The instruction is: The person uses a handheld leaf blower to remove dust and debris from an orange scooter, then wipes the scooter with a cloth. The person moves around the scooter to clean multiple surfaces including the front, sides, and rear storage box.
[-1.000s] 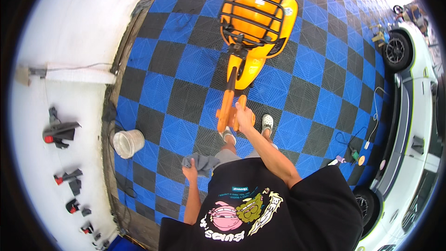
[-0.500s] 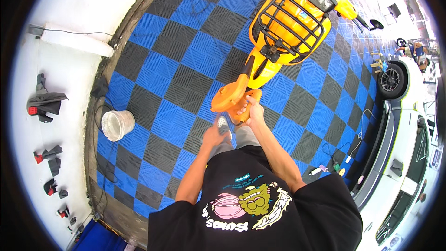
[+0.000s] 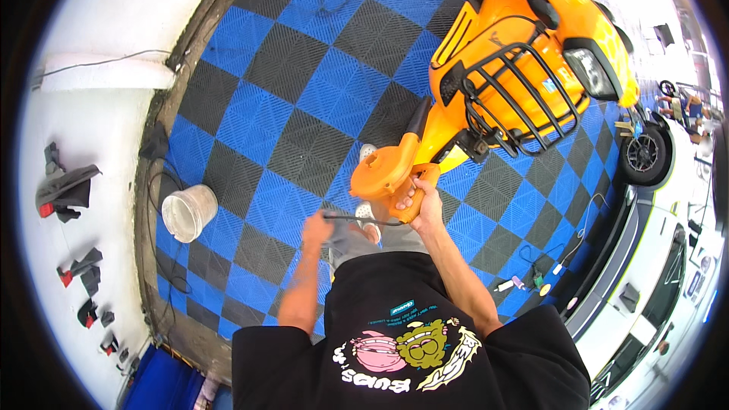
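Note:
An orange handheld blower point(image 3: 382, 172) with a black nozzle is in front of my body. My right hand point(image 3: 425, 203) is wrapped around its handle. From the handle's lower end a black cord point(image 3: 364, 219) runs leftward to my left hand point(image 3: 314, 231). That hand is smeared by motion but appears closed on the cord, over my left leg. Just beyond the blower stands a yellow-orange scooter point(image 3: 493, 68) with a black front rack point(image 3: 524, 99). The blower's nozzle points forward, along the scooter's left side.
Blue and black floor tiles point(image 3: 304, 137) spread around me. A whitish bucket point(image 3: 189, 212) stands near the left wall, with a dark cable point(image 3: 156, 250) beside it. At the right is a white car point(image 3: 645, 258). Small bottles point(image 3: 518, 282) and a cord lie near it.
My left hand has moved left, away from the blower, and the cord now stretches between them. The view has shifted, putting the scooter farther right. My right hand keeps hold of the blower.

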The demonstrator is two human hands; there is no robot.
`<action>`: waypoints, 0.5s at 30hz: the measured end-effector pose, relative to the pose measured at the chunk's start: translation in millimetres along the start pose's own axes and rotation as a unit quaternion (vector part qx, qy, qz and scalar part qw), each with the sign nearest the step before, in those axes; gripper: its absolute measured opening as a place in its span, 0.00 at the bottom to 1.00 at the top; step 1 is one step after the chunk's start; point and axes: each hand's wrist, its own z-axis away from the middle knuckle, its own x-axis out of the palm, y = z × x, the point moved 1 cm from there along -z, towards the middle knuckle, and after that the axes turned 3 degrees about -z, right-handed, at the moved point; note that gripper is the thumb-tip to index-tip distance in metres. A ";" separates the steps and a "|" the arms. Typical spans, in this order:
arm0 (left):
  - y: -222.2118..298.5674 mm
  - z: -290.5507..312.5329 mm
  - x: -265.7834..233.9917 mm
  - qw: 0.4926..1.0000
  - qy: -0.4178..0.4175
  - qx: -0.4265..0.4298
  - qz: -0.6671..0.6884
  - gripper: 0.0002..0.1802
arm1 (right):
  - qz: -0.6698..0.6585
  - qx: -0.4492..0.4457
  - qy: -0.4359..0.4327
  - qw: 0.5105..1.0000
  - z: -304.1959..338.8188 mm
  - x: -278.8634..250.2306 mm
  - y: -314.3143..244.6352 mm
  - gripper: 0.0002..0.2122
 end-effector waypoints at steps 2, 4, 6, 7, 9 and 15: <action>-42.1 -22.6 -43.8 0.993 0.036 -0.022 -0.106 0.26 | 0.012 0.006 0.002 1.000 -14.3 11.1 -2.8 0.10; -75.5 -35.2 -83.7 0.985 0.047 -0.088 -0.140 0.26 | 0.021 0.001 0.014 1.000 -20.9 21.6 -4.9 0.10; -97.2 -31.7 -120.2 0.985 0.109 -0.072 -0.111 0.23 | 0.026 -0.002 0.018 1.000 -19.5 32.8 -6.5 0.11; -100.2 -30.5 -134.5 0.985 0.122 -0.064 -0.100 0.23 | 0.026 -0.002 0.022 0.999 -16.8 38.9 -7.3 0.12; -101.3 -26.1 -159.2 0.985 0.149 -0.044 -0.079 0.24 | 0.029 -0.006 0.032 0.999 -8.4 50.5 -8.7 0.15; -80.4 -52.8 -208.5 0.977 0.212 0.022 -0.018 0.31 | 0.033 -0.026 0.057 0.998 -4.3 86.0 -9.1 0.15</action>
